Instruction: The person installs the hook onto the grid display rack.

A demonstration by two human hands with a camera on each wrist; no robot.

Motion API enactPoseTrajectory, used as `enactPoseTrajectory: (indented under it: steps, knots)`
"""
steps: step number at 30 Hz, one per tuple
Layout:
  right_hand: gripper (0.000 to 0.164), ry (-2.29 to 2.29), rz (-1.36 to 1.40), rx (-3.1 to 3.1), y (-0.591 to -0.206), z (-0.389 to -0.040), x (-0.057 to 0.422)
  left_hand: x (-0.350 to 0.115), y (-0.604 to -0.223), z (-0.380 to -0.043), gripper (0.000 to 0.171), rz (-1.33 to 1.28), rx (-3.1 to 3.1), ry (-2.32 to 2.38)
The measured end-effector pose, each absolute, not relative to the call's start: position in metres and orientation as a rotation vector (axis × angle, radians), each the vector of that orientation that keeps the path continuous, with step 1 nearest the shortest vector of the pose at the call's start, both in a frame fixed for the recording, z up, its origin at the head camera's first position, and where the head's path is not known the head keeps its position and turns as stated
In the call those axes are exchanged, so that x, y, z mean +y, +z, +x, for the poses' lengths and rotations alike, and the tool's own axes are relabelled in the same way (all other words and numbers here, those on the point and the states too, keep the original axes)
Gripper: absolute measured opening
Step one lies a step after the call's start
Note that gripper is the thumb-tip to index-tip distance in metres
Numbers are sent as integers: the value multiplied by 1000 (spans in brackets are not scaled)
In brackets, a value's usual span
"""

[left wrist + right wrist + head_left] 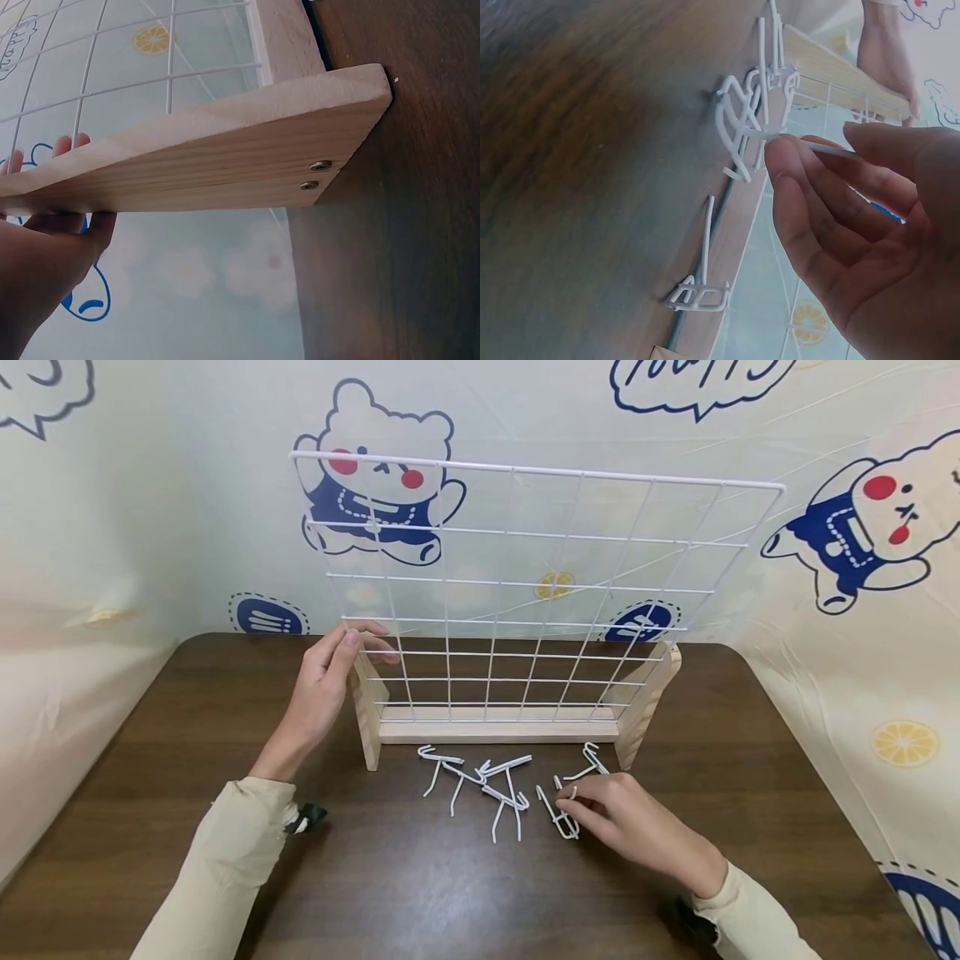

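Observation:
A white wire grid panel [495, 583] stands in a wooden base [495, 731]. My left hand [318, 685] holds the grid's left side at the wooden end piece [225, 161], its thumb on the near side and fingertips [71, 142] showing past the far edge. My right hand [637, 822] pinches a white wire hook [557, 814] between thumb and fingers, low over the table in front of the base. In the right wrist view the hook's rod [832, 151] runs between thumb and fingertips. Another white hook [592, 760] lies just behind that hand.
Several more white hooks [506, 768] lie in a loose cluster on the brown table [390, 877], close to the base. The right wooden end piece [647, 702] stands beyond my right hand. Behind the table hangs a printed cloth [195, 527] with bears and orange slices.

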State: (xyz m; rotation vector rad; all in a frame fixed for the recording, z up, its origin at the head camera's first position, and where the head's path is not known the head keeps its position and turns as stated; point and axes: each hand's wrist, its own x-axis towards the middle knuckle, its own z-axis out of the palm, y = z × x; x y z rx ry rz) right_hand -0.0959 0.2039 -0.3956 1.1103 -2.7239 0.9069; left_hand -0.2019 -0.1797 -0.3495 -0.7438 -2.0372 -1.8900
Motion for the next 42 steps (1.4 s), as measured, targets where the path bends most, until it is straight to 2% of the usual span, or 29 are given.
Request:
enactPoseTrajectory:
  steps: [12, 42]
  knots:
    - [22, 1091, 1044, -2857, -390, -98, 209, -176, -353, -201, 35, -719, -1957, -1901]
    - [19, 1157, 1059, -2789, -377, -96, 213, -175, -354, -202, 37, -692, -1959, -1852]
